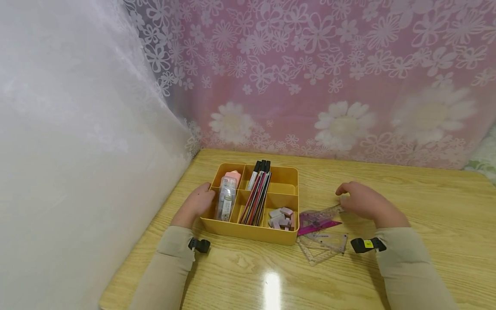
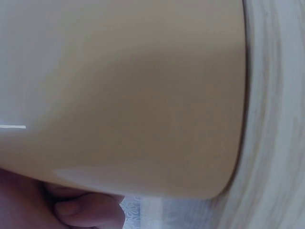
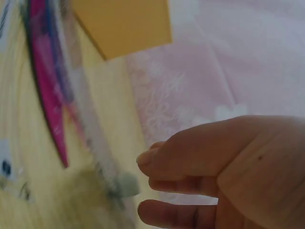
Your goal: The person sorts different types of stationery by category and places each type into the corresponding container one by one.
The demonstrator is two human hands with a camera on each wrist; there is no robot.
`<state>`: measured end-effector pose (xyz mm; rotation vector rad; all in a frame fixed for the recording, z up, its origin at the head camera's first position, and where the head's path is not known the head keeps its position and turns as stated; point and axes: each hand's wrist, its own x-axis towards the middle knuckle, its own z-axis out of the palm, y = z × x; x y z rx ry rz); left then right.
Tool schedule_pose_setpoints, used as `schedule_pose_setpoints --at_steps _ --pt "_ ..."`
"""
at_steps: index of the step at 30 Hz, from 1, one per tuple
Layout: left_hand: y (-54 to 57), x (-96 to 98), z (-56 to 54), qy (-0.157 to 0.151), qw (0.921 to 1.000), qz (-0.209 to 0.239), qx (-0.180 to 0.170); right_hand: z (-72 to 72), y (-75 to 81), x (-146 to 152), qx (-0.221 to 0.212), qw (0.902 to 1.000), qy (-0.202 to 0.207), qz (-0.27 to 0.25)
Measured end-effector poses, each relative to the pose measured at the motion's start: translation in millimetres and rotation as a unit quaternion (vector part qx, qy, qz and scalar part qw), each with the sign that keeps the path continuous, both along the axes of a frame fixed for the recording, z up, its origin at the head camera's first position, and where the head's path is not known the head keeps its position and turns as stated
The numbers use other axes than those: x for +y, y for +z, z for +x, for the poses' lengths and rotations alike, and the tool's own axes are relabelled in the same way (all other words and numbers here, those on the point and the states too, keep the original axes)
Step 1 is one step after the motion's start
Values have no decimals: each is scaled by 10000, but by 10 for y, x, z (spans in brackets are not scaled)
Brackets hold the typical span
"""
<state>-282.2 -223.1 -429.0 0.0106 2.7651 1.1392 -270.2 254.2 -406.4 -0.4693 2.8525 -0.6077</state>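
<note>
A yellow divided organizer box (image 1: 248, 232) stands on the table. My left hand (image 1: 200, 200) is at its left wall with fingers curled against the side. In the left wrist view, the smooth outer wall (image 2: 157, 109) hides part of the curled fingers (image 2: 90, 210). Right of the box lies an overlapping pile of clear rulers and set squares (image 1: 323, 241) with a magenta ruler (image 1: 329, 224). Beside the end of a clear ruler (image 1: 334, 211), my right hand (image 1: 362, 200) hovers with loosely bent fingers, holding nothing; the right wrist view shows gaps between them.
Box compartments hold a clear case (image 1: 226, 200), a pink item (image 1: 234, 174), black-capped markers (image 1: 253, 175), a bundle of pencils (image 1: 255, 200) and several erasers (image 1: 284, 218). A flowered curtain (image 1: 271, 77) hangs behind the wooden table (image 1: 232, 271); white sheeting (image 1: 77, 129) hangs at left.
</note>
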Motion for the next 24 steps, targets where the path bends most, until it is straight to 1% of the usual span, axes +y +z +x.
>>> schedule_pose_setpoints --at_steps 2,7,9,16,19,24 --pt "-5 7 3 7 10000 0 -5 -38 -48 29 -92 9999 12 66" --pt "7 43 12 81 9999 77 -36 -119 -144 88 -104 9998 51 140" --pt "14 55 14 123 9998 106 -70 -147 -167 100 -64 9999 54 124" --pt "27 45 23 96 9999 51 -58 -207 -239 148 96 9999 20 107" --pt "28 43 25 88 9999 66 -50 -191 -223 190 144 9999 -86 40" --pt "25 41 13 82 9999 66 -37 -105 -97 194 162 9980 -366 -492"
